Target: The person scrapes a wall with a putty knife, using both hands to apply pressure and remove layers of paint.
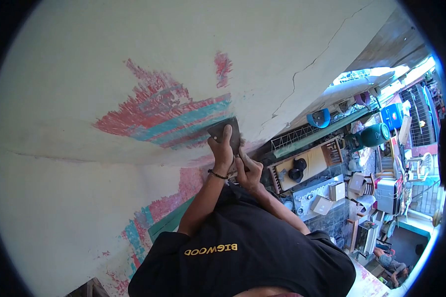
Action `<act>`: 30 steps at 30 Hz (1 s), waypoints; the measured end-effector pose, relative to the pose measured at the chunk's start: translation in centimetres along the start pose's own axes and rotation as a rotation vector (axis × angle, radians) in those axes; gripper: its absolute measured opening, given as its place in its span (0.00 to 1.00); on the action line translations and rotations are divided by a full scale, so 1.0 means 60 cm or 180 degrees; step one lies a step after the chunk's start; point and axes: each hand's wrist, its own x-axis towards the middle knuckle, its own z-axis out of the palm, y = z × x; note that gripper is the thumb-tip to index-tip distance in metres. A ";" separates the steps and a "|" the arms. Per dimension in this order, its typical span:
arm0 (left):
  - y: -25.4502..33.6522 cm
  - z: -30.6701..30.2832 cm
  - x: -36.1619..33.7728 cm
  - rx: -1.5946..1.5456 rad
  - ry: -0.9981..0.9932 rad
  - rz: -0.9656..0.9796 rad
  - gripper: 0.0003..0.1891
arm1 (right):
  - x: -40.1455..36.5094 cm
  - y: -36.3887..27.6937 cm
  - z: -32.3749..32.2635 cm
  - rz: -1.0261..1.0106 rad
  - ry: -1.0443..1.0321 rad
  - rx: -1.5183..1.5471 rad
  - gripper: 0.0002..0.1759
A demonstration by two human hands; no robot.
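A dark, flat rectangular plate (232,128), which looks like a scraper blade, is up against the wall at the lower right end of a red and blue paint patch (168,116). My left hand (223,151), with a dark bracelet at its wrist, is closed on the plate, thumb lying over its face. Just below and to the right, my right hand (250,172) has its fingers curled and the index finger pointing up toward the plate's lower edge. What it grips is hidden, though something brownish shows near its fingertip.
A long crack (293,84) runs down the pale wall. Below right are a wooden bench (309,166) with a dark item on it, cardboard boxes (322,204), a green gas cylinder (375,134), a blue container (392,117) and a person (394,265).
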 end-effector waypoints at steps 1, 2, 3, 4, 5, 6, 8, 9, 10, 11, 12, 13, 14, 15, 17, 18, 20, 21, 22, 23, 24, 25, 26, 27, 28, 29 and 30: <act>-0.022 -0.011 0.007 0.0069 0.0261 0.0166 0.17 | 0.002 0.003 0.002 -0.0051 0.0025 -0.0015 0.18; -0.057 -0.027 0.017 0.0137 0.0514 0.0337 0.17 | 0.003 0.006 0.002 -0.0110 0.0056 -0.0031 0.18; -0.076 -0.031 0.026 0.0187 0.0759 0.0525 0.17 | -0.004 0.029 0.002 -0.0221 0.0015 -0.0050 0.19; -0.049 -0.012 0.015 0.0133 0.0554 0.0381 0.16 | -0.005 0.033 0.000 -0.0245 -0.0009 -0.0088 0.18; -0.018 0.004 0.001 0.0072 0.0342 0.0247 0.15 | -0.004 0.036 0.000 -0.0281 -0.0032 -0.0128 0.18; 0.004 0.014 -0.005 0.0016 0.0139 0.0112 0.14 | 0.002 0.032 0.002 -0.0309 -0.0063 -0.0164 0.18; -0.003 0.003 0.002 -0.0042 0.0149 -0.0031 0.14 | 0.003 0.018 0.008 -0.0208 0.0088 0.0013 0.18; -0.010 -0.004 0.006 -0.0064 0.0159 -0.0097 0.14 | 0.004 0.020 0.008 -0.0164 0.0061 0.0006 0.18; -0.022 -0.012 0.006 -0.0053 0.0219 -0.0103 0.14 | 0.002 0.019 0.008 -0.0110 0.0045 0.0002 0.18; -0.035 -0.019 0.006 -0.0043 0.0271 -0.0107 0.14 | -0.008 0.035 0.007 -0.0015 -0.0003 -0.0021 0.17; -0.028 -0.009 0.005 -0.0046 0.0311 -0.0097 0.13 | -0.008 0.040 0.006 -0.0195 0.0027 -0.0036 0.17; -0.019 0.001 0.004 -0.0054 0.0325 0.0092 0.13 | -0.004 0.045 0.006 -0.0389 0.0064 -0.0053 0.17; -0.011 0.012 0.006 -0.0068 0.0332 0.0296 0.13 | 0.005 0.052 0.007 -0.0602 0.0106 -0.0065 0.17; 0.008 0.026 0.005 -0.0072 0.0354 0.0488 0.13 | 0.021 0.028 0.004 -0.0478 0.0027 -0.0114 0.17; 0.040 0.021 0.020 -0.0107 -0.0008 0.0270 0.14 | 0.057 -0.026 0.005 -0.0316 -0.0066 -0.0143 0.17; 0.047 0.016 0.023 -0.0119 -0.0200 0.0155 0.15 | 0.062 -0.040 0.008 -0.0227 -0.0098 -0.0158 0.17; 0.002 -0.003 0.038 -0.0134 0.0083 0.0230 0.14 | 0.041 -0.003 0.016 -0.0330 -0.0038 -0.0151 0.18; -0.005 -0.009 0.025 -0.0235 0.0010 0.0149 0.14 | 0.023 0.018 0.013 -0.0298 -0.0119 -0.0116 0.19; -0.005 -0.011 0.011 -0.0334 -0.0057 0.0066 0.14 | 0.013 0.024 0.009 -0.0262 -0.0206 -0.0081 0.20; -0.010 -0.008 0.005 -0.0249 0.0201 0.0141 0.14 | 0.004 0.029 0.003 -0.0037 -0.0305 -0.0057 0.20; -0.007 -0.003 0.010 -0.0205 0.0240 0.0272 0.14 | 0.012 0.025 0.005 -0.0079 -0.0307 -0.0112 0.20; 0.000 0.003 0.015 -0.0153 0.0287 0.0379 0.14 | 0.022 0.010 0.005 -0.0096 -0.0312 -0.0173 0.20; 0.005 0.006 0.016 -0.0098 0.0345 0.0462 0.14 | 0.029 -0.009 0.001 -0.0092 -0.0324 -0.0245 0.20; 0.032 0.016 0.012 -0.0236 0.0165 0.0161 0.14 | 0.039 -0.033 -0.008 0.0551 -0.0635 -0.0474 0.21; 0.027 0.015 0.009 -0.0205 0.0199 0.0207 0.14 | 0.033 -0.030 -0.009 0.0434 -0.0545 -0.0368 0.21; 0.023 0.014 0.012 -0.0168 0.0213 0.0278 0.14 | 0.032 -0.022 -0.005 0.0293 -0.0439 -0.0248 0.21; 0.019 0.012 0.018 -0.0126 0.0216 0.0360 0.14 | 0.032 -0.014 0.001 0.0144 -0.0320 -0.0119 0.21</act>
